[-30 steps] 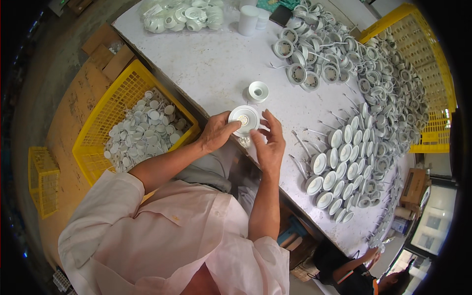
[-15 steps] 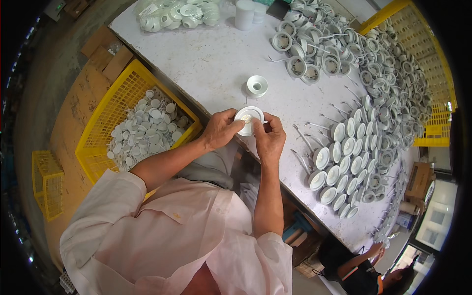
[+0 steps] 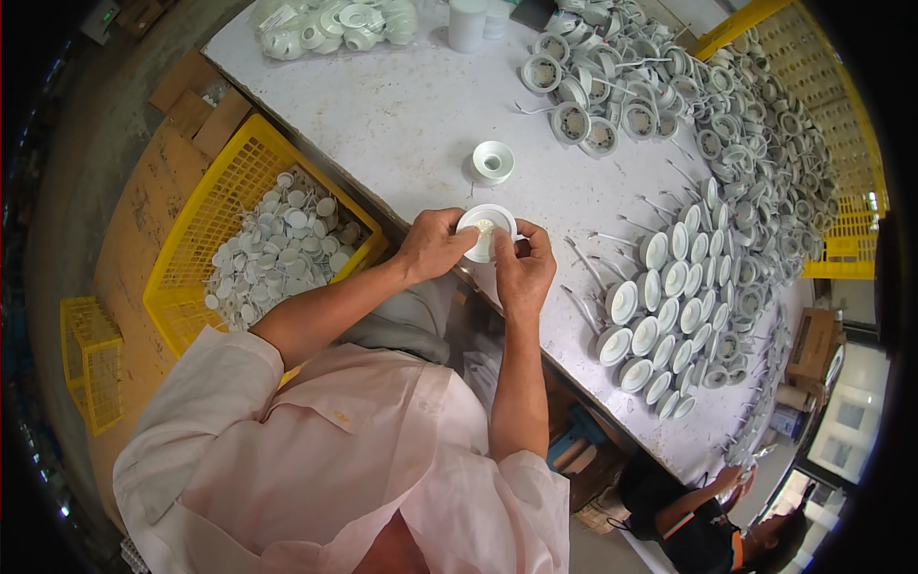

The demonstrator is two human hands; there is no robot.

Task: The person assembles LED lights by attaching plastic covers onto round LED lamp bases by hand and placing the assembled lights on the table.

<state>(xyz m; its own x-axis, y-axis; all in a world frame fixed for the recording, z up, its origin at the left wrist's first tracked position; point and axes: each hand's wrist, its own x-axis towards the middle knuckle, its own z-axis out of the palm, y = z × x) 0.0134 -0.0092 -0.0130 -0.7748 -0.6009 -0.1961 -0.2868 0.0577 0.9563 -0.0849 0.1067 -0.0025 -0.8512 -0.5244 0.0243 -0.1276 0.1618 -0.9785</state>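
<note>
Between both hands, over the table's near edge, I hold a round white lamp housing [image 3: 488, 216] with a yellowish disc in its middle. My left hand [image 3: 435, 247] is closed on its left side, the thumb lying on the inner disc. On the other side my right hand [image 3: 523, 263] grips the rim, its thumb also pressed inside. The undersides, where my other fingers are, stay hidden. Just beyond my hands a white round cup-shaped holder [image 3: 492, 163] stands by itself on the white table [image 3: 382, 124].
To the right, rows of white lamp housings [image 3: 669, 287] with wires lie beside a large heap of grey-white housings [image 3: 765, 163]. A yellow basket [image 3: 177, 277] of small white discs is at left. Bagged white parts [image 3: 335, 27] lie at the back. A co-worker [image 3: 698, 521] sits lower right.
My hands stay on the lamp housing with both thumbs inside it; the right thumb has shifted slightly. The whole view has moved a little, and the table things appear slightly further left and up.
</note>
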